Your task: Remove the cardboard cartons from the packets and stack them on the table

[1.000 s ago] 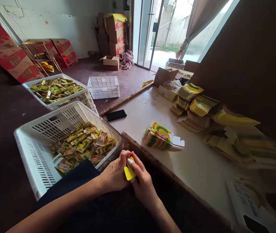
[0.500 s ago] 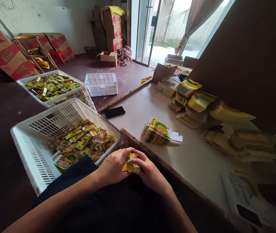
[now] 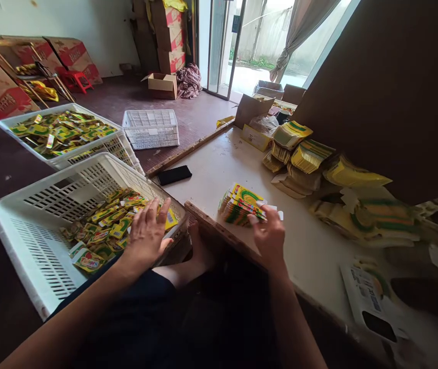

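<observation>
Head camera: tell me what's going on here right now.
A person sits between a white basket and a low table. The left hand is over the basket, with a folded yellow carton at its fingertips above the pile of finished cartons. The right hand touches the stack of flat carton blanks on the table. A black phone lies at the table's far corner, and more bundled blanks sit further back.

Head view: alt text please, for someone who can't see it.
A person's left hand drops a folded yellow box into a white crate of small boxes, while the right hand touches a stack of flat cartons on the table. A phone lies beyond.
</observation>
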`<state>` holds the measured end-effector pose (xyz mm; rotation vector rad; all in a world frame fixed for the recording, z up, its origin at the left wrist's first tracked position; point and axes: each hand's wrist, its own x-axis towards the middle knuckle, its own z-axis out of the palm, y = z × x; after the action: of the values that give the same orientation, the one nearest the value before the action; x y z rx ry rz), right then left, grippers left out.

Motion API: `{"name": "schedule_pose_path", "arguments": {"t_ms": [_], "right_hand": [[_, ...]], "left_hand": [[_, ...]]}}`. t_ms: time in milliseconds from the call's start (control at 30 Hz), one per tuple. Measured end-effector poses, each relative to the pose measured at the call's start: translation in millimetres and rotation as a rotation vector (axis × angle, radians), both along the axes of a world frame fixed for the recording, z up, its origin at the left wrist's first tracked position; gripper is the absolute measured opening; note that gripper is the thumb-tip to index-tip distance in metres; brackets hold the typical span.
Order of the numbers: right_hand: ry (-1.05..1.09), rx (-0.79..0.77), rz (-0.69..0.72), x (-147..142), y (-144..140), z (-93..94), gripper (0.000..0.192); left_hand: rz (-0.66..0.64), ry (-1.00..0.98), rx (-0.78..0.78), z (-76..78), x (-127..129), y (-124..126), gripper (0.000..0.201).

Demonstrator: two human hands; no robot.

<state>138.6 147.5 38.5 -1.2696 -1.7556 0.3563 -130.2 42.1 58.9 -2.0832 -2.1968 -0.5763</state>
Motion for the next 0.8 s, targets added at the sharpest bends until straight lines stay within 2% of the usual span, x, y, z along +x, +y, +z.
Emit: {"name": "schedule_pose_path", "arguments": {"t_ms": [67, 167, 267, 367, 500, 600, 700, 800], "right_hand": [[-0.128, -0.017, -0.099, 14.3, 23.0, -2.6, 0.032], [-0.243, -0.092, -0.042, 24.8, 42.9, -11.1, 0.035], [-0.273, -0.084, 0.015, 27.1, 49.2, -14.6, 0.034], [-0.281, -0.052, -0.010, 24.3, 44.8, -6.1, 0.036], [-0.122, -0.048, -0.038, 2.5, 12.0, 12.7, 0.041], [0.126, -0.164, 0.217, -29.4, -31.7, 17.8, 0.038], [0.364, -0.344, 0.475, -63.2, -75.0, 13.7, 0.038], [0.666, -0.566, 0.617, -86.5, -103.3, 9.3, 0.031]], "left_hand": [[-0.018, 0.007, -0.026, -3.0, -4.1, 1.0, 0.074], [-0.158, -0.030, -0.120, -9.6, 0.7, -1.4, 0.072], [-0.269, -0.078, -0.206, -12.7, 7.8, -4.7, 0.066], [-0.284, -0.175, -0.277, -9.0, 11.5, -5.5, 0.057], [-0.314, -0.512, -0.346, 1.4, 20.1, -4.1, 0.062], [-0.318, -0.890, -0.306, 9.9, 32.7, -3.9, 0.067], [-0.259, -1.228, -0.257, 17.5, 43.7, -6.3, 0.048], [-0.171, -1.331, -0.186, 19.6, 46.6, -11.0, 0.045]]}}
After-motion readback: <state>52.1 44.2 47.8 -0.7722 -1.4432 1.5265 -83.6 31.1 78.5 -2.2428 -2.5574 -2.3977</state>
